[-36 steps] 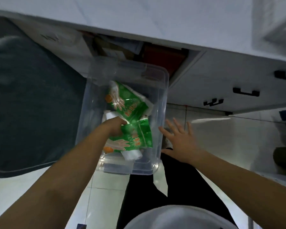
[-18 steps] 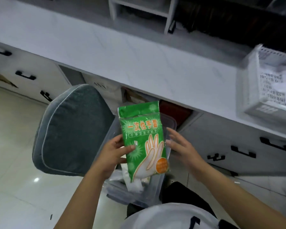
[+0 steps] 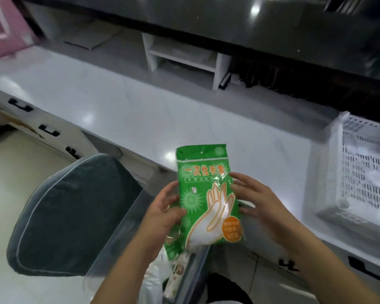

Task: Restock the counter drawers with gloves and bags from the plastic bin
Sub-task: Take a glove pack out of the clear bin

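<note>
- Green glove packet: a flat plastic pack held upright in front of the person, above the near edge of the white counter and over the clear plastic bin.
- Writing on the packet: large orange Chinese characters across the upper part read 一次性手套; below them is a white-outlined band of smaller characters, too blurred to read in full. An orange round patch at the lower right carries small text that cannot be read.
- Packet artwork: an orange-outlined hand drawing over a clear window showing white gloves, with pale starburst shapes on the green ground. A small hang hole sits in the top flap.
- Left hand: grips the packet's left edge, thumb lying across the front and fingers behind it.
- Right hand: fingers spread and fairly straight, their tips touching the packet's right edge; whether any finger curls behind it cannot be told.
- Clear plastic bin: below the hands, beside the grey-green chair cushion; inside it show a white plastic bag and a patterned roll, whose printing is too small to read.
- Counter drawers: white fronts with black handles run under the counter edge, on the left and at the lower right.
- White perforated basket: stands on the counter at the right, well apart from the packet.
- White shelf unit: stands at the back of the counter, near a pink object at the upper left.
</note>
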Action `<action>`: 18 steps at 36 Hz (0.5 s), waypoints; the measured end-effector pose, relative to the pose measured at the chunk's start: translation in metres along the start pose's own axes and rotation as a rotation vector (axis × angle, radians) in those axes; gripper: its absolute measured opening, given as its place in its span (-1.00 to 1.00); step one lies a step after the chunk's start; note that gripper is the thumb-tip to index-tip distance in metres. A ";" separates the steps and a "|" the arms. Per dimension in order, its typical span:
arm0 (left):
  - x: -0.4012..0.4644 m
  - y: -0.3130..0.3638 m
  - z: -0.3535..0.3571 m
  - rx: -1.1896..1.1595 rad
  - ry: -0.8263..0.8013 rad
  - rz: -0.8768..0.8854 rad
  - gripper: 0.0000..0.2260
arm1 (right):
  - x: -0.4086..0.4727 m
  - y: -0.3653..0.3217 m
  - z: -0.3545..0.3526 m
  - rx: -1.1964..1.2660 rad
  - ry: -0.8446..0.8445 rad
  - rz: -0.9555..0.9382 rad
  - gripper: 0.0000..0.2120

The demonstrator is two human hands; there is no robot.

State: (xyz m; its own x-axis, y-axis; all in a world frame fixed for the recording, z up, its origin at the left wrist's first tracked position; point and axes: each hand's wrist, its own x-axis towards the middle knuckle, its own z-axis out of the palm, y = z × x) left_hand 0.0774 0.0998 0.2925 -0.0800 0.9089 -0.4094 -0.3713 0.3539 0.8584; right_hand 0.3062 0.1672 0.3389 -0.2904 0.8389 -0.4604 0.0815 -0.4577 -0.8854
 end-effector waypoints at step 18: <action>0.192 -0.037 0.110 1.603 -0.005 0.085 -0.37 | 0.165 0.041 -0.109 -1.231 0.205 -0.186 -0.21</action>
State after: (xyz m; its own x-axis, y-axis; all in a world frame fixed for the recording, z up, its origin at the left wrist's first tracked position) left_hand 0.1777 0.2857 0.2158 -0.0446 0.9367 -0.3473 0.9402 0.1569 0.3024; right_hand 0.3653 0.3189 0.2191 -0.2491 0.9417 -0.2261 0.9195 0.1566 -0.3607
